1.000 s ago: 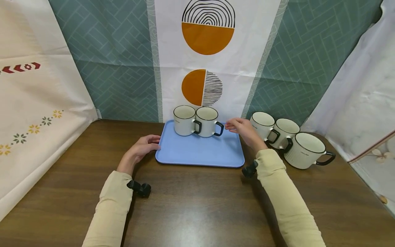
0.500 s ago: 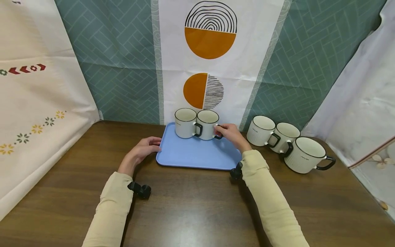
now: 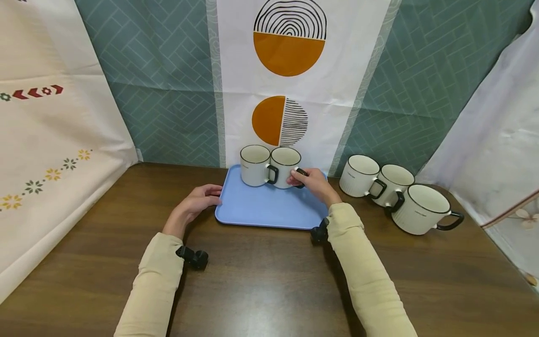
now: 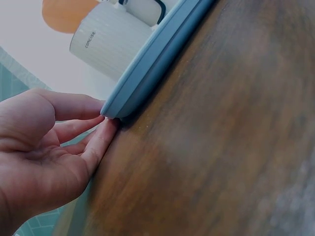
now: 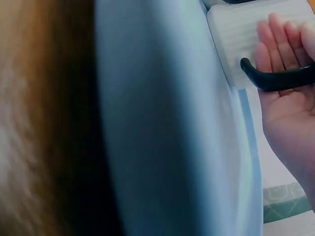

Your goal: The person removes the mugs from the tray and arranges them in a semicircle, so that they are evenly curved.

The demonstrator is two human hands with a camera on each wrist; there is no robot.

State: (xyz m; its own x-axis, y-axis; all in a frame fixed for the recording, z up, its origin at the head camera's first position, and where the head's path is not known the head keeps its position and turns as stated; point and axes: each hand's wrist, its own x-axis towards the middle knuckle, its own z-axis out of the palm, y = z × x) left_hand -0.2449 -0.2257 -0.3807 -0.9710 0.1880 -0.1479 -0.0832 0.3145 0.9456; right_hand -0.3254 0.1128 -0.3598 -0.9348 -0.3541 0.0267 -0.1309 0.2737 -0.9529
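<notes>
A light blue rectangular tray (image 3: pixel 261 210) lies on the brown table. Two white mugs with dark rims and black handles stand upright side by side along its back edge: a left mug (image 3: pixel 252 174) and a right mug (image 3: pixel 279 174). My right hand (image 3: pixel 313 182) holds the right mug by its handle; in the right wrist view the fingers (image 5: pixel 283 46) pass behind the black handle (image 5: pixel 285 80). With thumb above and fingers below, my left hand (image 3: pixel 198 202) pinches the tray's left rim, shown close in the left wrist view as the tray edge (image 4: pixel 142 73).
Right of the tray, three more white mugs stand close together: a rear mug (image 3: pixel 357 177), a middle mug (image 3: pixel 389 187) and a front mug (image 3: pixel 417 215). A patterned cloth (image 3: pixel 177 112) hangs right behind the table, with pale cloths (image 3: pixel 63 187) at the sides.
My right hand has moved left from beside the right mug and taken its handle. The left hand stays at the tray's left rim. The mugs keep their places.
</notes>
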